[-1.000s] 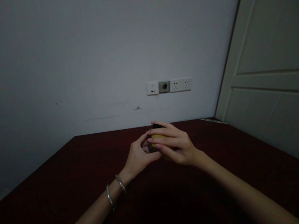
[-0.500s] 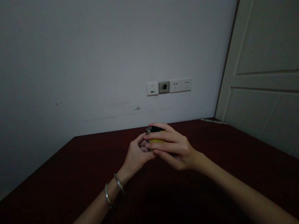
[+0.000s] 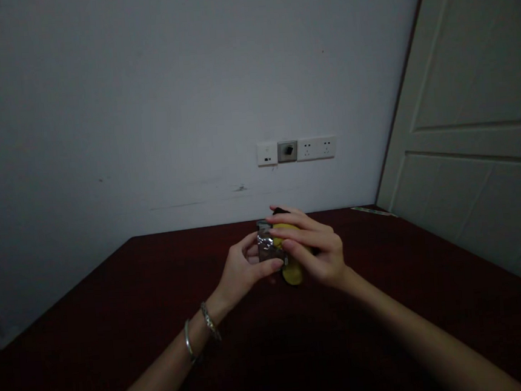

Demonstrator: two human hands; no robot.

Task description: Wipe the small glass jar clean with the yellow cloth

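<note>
My left hand (image 3: 239, 269) is closed on a shiny, see-through or silvery packet (image 3: 265, 247), with its thumb across the lower edge. Pressed up against the packet's right side, my right hand (image 3: 322, 248) has its fingers curled over a yellow and black thing (image 3: 293, 273). A rounded yellow lobe with a dark rim shows below those fingers, and a black part sticks out above them. Whether the yellow thing sits partly inside the packet I cannot tell. Both hands are held above the dark red table (image 3: 167, 276).
Behind the table stands a pale wall with a row of sockets (image 3: 315, 148) and a grey switch plate (image 3: 287, 151). A white panelled door (image 3: 479, 188) rises at the right. A thin flat strip (image 3: 374, 211) lies at the table's far right edge.
My right hand has shifted slightly right, away from the left one. More of the shiny packet now shows between them, and the yellow lobe has come into sight below the right fingers.
</note>
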